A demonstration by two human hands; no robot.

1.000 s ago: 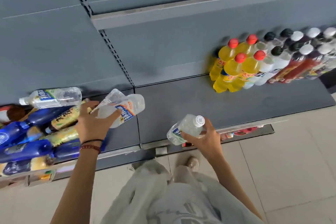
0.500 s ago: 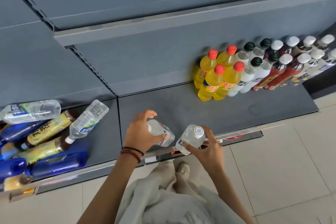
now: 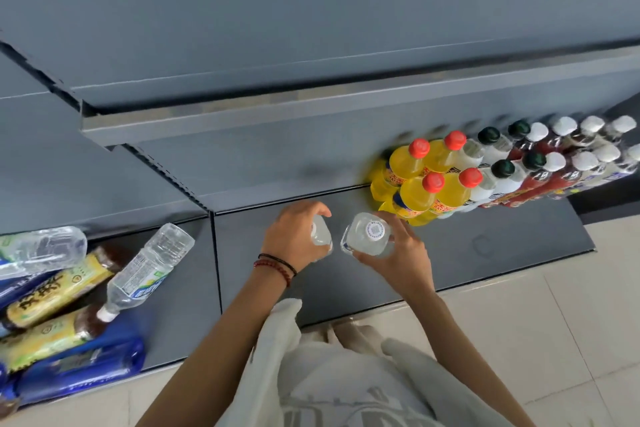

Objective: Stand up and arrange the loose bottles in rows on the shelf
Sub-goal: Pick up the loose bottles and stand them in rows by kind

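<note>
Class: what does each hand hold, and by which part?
Left hand grips one clear bottle round its body; right hand grips a second clear bottle round its shoulder.

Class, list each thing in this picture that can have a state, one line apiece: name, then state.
left hand: grips left clear bottle from above
right hand: grips right clear bottle by its side
left clear bottle: held, mostly hidden
right clear bottle: held upright, capped
yellow bottles: standing in rows, capped
loose bottles: lying on their sides, heaped
</note>
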